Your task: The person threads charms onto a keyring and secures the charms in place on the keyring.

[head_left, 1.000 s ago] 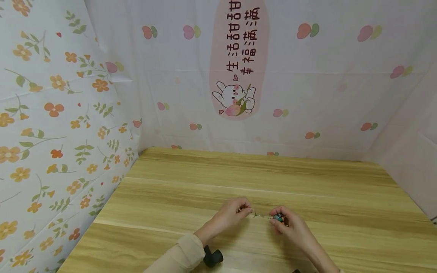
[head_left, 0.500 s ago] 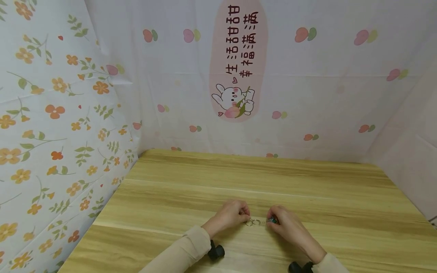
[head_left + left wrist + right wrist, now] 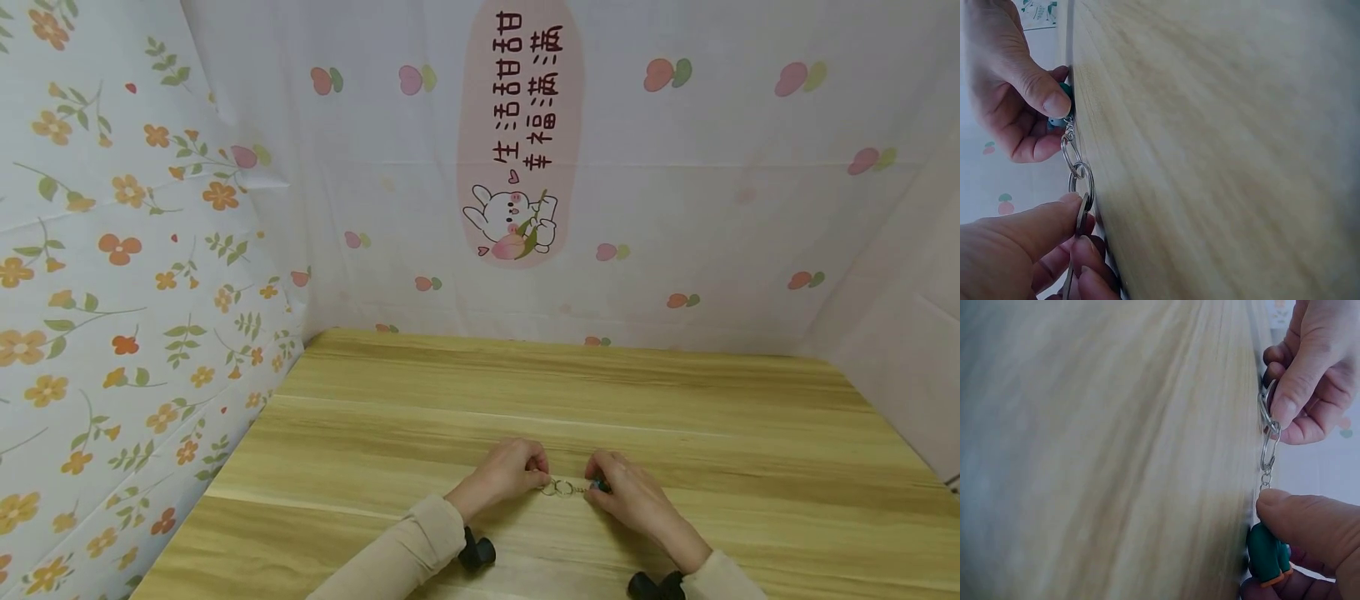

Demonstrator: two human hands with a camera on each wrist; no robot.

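Low on the pale wooden worktop [image 3: 600, 392], the left hand [image 3: 504, 475] pinched the silver key ring [image 3: 559, 488] while the right hand [image 3: 628, 498] pinched its small green charm [image 3: 1267, 555] — mid-step, I think — and next needs a careful twist.

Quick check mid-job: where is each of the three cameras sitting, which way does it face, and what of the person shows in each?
Head: above, facing forward and down at the light wooden table; both forearms show, left hand and right hand.
Left wrist: low beside the tabletop, facing along it; left hand pinches the linked silver key rings, right hand beyond.
Right wrist: the mirrored view; right hand holds the small green charm with orange trim.
Shared: all three show the key rings between both hands.
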